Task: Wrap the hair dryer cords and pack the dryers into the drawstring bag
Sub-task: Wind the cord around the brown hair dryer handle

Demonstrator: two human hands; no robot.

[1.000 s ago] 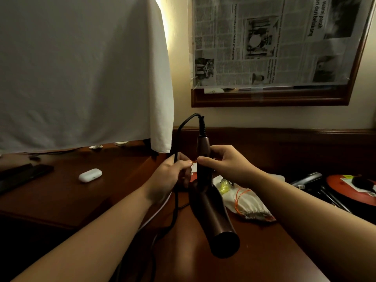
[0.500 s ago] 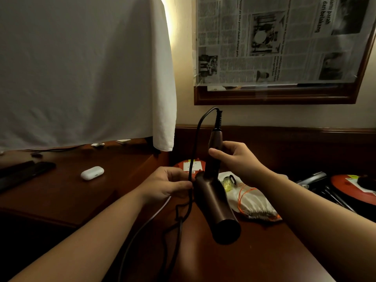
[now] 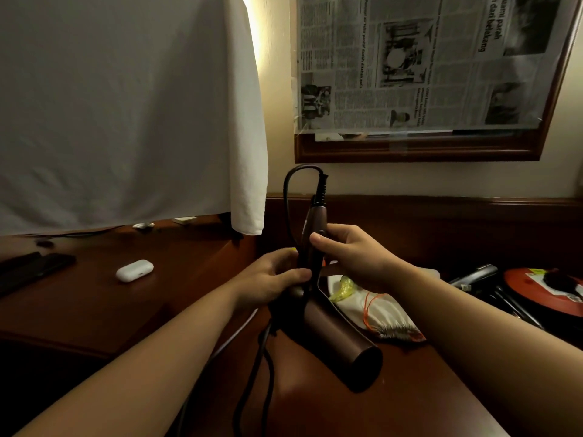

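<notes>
A dark brown hair dryer (image 3: 340,339) is held above the wooden desk, its barrel pointing toward me and its handle pointing up. My right hand (image 3: 353,257) grips the handle. Its black cord (image 3: 288,197) loops out of the handle's top, runs down past my left hand (image 3: 273,280), and hangs toward the floor. My left hand is closed on the cord where it meets the dryer's lower handle. A white drawstring bag (image 3: 385,313) with an orange string lies on the desk behind the dryer, with a yellow-green item at its mouth.
A white earbud case (image 3: 134,270) and dark flat devices (image 3: 31,268) lie on the left desk (image 3: 94,307). A white cloth (image 3: 126,105) hangs at the back left. At the right sit a red round object (image 3: 542,294) and dark tools (image 3: 473,275). A newspaper-covered frame (image 3: 426,74) hangs on the wall.
My left hand has slid up along the cord and pressed it against the dryer's handle. The dryer has stayed in my right hand, shifting slightly.
</notes>
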